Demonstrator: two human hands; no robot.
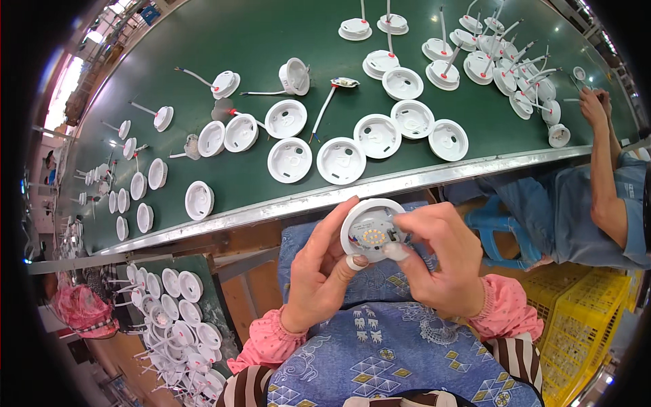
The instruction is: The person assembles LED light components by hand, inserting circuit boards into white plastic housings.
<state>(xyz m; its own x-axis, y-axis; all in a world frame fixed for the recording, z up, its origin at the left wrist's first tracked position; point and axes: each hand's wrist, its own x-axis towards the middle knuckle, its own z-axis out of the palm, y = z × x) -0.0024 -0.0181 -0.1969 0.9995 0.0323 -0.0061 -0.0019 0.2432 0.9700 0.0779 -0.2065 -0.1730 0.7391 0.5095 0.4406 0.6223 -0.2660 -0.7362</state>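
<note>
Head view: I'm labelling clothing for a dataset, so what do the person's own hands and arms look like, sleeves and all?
Both forearms wear pink sleeves gathered into ruffled elastic cuffs, with brown-and-white striped cloth showing further up. The left hand has a white finger cot on the thumb tip; the right hand has a similar pale cover on its thumb. No rings or watch are visible.

The lamp housing (369,230) is a round white plastic shell, tilted so its open face looks up. Inside sits a disc with a cluster of small yellow-orange LEDs. It is held above the lap, just below the bench's metal edge.
</note>
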